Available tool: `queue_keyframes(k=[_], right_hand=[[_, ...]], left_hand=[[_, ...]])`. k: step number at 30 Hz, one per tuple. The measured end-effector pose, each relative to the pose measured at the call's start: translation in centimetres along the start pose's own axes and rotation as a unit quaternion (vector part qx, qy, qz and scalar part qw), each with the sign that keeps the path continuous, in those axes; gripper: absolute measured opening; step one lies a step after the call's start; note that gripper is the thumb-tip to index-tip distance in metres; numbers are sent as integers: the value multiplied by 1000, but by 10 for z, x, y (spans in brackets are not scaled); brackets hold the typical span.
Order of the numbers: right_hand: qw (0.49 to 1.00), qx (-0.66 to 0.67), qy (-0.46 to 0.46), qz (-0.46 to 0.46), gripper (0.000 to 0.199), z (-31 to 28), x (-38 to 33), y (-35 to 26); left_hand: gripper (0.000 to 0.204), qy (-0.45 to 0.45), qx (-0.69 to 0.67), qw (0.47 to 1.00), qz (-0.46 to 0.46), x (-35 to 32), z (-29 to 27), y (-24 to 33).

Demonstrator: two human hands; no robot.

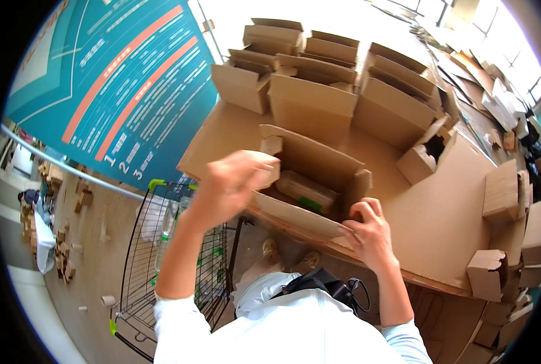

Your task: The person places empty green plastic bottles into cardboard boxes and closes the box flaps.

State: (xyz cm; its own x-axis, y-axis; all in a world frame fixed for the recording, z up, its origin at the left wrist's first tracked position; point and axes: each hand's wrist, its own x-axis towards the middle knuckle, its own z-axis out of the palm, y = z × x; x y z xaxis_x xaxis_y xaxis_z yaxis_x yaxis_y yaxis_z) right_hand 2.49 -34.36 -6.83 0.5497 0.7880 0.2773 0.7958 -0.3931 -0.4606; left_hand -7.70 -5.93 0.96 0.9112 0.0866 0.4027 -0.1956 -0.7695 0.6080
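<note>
An open cardboard box (300, 207) stands at the table's near edge, its flaps raised. Inside it lies a clear plastic bottle (307, 189) with a green part. Beside the box's left flap is my left hand (235, 182), somewhat blurred, its fingers drawn together; whatever they hold is hidden. My right hand (370, 233) grips the box's near right corner with thumb and curled fingers.
Several open cardboard boxes (313, 97) stand across the table's far side. Small carton pieces (487, 274) sit along its right edge. At my left is a wire cart (140, 261) holding bottles, below a large teal board (131, 79).
</note>
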Motion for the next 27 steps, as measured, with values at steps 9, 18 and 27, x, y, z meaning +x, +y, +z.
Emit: queue_keyframes(k=[9,18,27], right_hand=[[1000,-22,-7,19,13,4,13,-20],[991,-96,-54,82,16,-4,19,-40],[985,-118,-56,111,20,8,22,-52]], left_hand=[[21,137,83,819,-552,-434,12,-350],[64,-366,87,805,-459,-602,184,-406],[63,-436,76,674,-591,-626,188,-350]])
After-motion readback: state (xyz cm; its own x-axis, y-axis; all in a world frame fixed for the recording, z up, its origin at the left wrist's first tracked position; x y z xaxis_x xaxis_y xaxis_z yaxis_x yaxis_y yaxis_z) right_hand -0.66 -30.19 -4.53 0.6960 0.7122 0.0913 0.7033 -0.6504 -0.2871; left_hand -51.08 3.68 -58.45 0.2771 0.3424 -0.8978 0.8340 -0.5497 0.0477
